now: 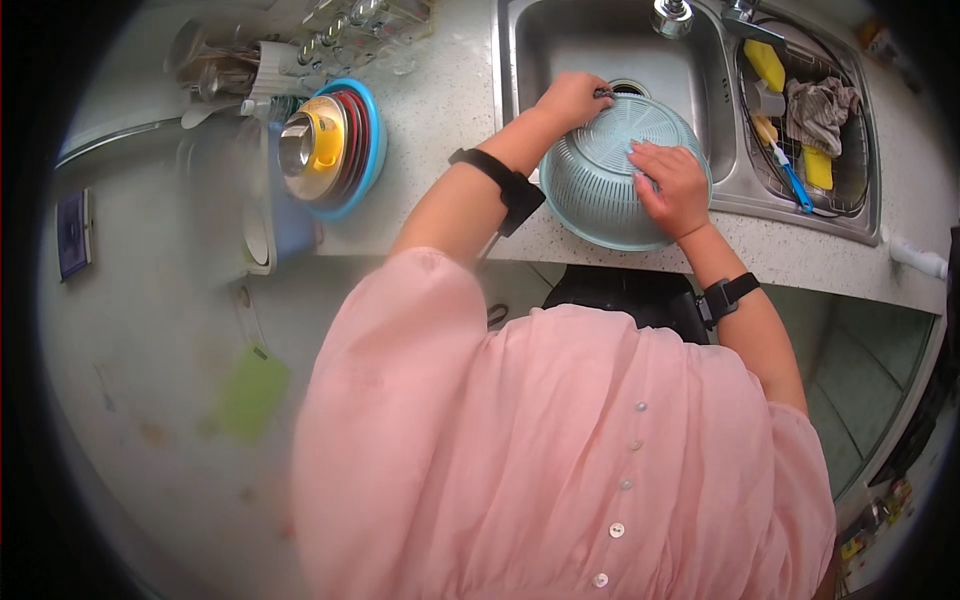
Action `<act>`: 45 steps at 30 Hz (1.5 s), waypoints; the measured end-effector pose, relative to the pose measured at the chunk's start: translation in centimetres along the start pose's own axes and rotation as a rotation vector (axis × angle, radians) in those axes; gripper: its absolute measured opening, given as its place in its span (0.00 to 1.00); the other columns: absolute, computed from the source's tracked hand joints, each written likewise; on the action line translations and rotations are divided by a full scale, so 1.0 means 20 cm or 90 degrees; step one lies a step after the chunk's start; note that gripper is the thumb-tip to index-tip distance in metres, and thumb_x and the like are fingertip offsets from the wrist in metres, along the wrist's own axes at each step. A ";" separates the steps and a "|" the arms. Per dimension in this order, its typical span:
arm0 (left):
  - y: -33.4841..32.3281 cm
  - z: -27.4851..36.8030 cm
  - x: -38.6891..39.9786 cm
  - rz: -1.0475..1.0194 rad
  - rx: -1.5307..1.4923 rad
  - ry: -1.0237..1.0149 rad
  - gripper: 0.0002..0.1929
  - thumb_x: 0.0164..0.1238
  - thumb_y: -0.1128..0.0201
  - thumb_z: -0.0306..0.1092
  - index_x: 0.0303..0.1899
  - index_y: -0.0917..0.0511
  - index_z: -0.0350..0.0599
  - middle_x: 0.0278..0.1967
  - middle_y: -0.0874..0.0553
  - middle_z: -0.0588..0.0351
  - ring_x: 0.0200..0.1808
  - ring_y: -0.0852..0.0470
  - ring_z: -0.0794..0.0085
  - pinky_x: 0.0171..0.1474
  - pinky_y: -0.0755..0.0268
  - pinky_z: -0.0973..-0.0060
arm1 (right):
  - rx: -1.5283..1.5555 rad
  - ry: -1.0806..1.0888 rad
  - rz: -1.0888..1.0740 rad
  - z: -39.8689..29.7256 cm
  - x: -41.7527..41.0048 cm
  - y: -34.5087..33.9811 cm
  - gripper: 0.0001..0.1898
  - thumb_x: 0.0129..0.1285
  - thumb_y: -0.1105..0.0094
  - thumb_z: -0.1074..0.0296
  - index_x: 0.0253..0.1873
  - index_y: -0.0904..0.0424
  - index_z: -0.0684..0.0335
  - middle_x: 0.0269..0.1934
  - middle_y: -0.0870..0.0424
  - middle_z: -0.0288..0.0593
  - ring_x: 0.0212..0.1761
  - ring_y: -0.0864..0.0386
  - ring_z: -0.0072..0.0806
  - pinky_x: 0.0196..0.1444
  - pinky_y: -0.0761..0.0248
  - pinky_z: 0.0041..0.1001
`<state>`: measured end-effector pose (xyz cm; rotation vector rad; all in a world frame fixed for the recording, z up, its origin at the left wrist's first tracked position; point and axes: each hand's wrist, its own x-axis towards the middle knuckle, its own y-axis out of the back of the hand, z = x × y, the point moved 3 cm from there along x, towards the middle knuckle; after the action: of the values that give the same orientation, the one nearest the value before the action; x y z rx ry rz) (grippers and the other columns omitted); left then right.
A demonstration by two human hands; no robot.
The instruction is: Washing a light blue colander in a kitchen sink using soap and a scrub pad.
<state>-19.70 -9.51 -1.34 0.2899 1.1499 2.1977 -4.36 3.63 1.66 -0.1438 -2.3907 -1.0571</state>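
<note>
A pale blue-green plastic colander (592,199) lies tilted over the sink's front edge, with its slotted base turned up toward me. My right hand (671,184) rests across its base and side, thumb and fingers pressed on the outside, steadying it. At the colander's far left edge, my left hand (576,99) has its fingers closed around a small dark scrubber (604,93), mostly hidden by them. Beyond the colander, the drain hole (628,88) of the stainless steel sink (585,49) is partly covered.
A faucet head (672,18) hangs over the sink. In the right basin, a wire rack holds yellow sponges (765,64), a grey rag (821,112) and a blue-handled brush (795,187). Stacked dishes (327,139) sit in a blue basin (377,150) at left, near several glasses (352,30).
</note>
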 end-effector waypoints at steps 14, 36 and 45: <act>-0.03 0.28 -0.59 0.254 -0.063 -0.099 0.12 0.57 0.38 0.28 0.45 0.21 0.43 0.43 0.18 0.45 0.47 0.19 0.59 0.54 0.28 0.66 | -0.016 0.023 0.011 -0.02 -0.02 0.01 0.08 0.50 0.43 0.69 0.36 0.18 0.59 0.39 0.16 0.39 0.43 0.20 0.32 0.45 0.30 0.30; 0.04 -0.09 -0.41 0.129 -0.263 0.060 0.12 0.62 0.40 0.33 0.47 0.20 0.46 0.38 0.15 0.55 0.37 0.19 0.77 0.42 0.28 0.81 | -0.107 -0.215 -0.278 0.13 0.05 -0.02 0.31 0.55 0.45 0.42 0.58 0.27 0.55 0.62 0.37 0.59 0.65 0.41 0.52 0.65 0.46 0.40; 0.01 0.28 -0.50 0.082 -0.135 -0.129 0.10 0.55 0.36 0.31 0.40 0.20 0.46 0.38 0.16 0.52 0.39 0.18 0.60 0.43 0.25 0.73 | 0.011 -0.159 -0.362 0.23 0.02 -0.02 0.42 0.40 0.32 0.39 0.60 0.30 0.56 0.66 0.40 0.49 0.69 0.50 0.55 0.69 0.53 0.43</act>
<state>-9.58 -12.18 3.07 0.4956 0.8017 2.3174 -6.68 6.61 -0.87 0.4632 -2.7451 -1.3243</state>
